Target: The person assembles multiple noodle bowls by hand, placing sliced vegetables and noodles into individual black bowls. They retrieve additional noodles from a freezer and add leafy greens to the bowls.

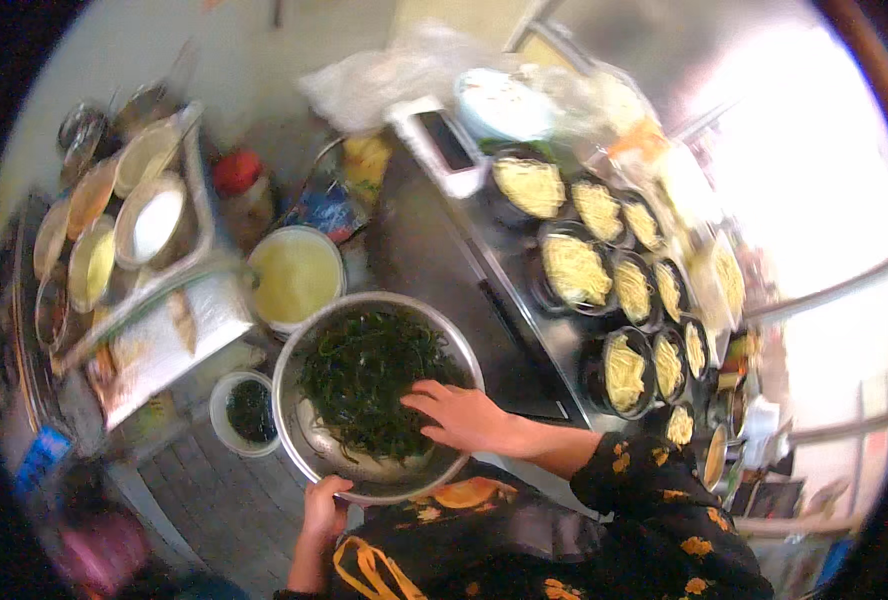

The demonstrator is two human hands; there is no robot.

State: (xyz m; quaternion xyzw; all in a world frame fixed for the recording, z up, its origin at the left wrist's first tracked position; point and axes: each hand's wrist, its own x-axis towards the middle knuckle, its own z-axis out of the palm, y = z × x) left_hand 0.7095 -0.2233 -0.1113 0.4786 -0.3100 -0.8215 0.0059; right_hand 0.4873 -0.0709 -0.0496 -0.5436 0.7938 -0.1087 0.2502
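Note:
A steel mixing bowl (473,360) stands before me, holding a heap of dark green seaweed-like strands (373,371). My left hand (325,504) grips the bowl's near left rim, thumb over the edge. Inside the bowl, my right hand (455,412) rests on the right side of the strands with its fingers apart; whether it pinches any cannot be told. Left of the bowl is a small white tub (219,412) with dark contents. Beyond the bowl's upper left sits a larger tub (298,274) of pale yellow liquid.
Several black bowls of noodles (577,270) stand in rows on the counter at right. A kitchen scale (438,146) and a light blue basin (504,105) lie beyond. At left are a white tray (211,315) and a bin with several seasoning containers (157,225).

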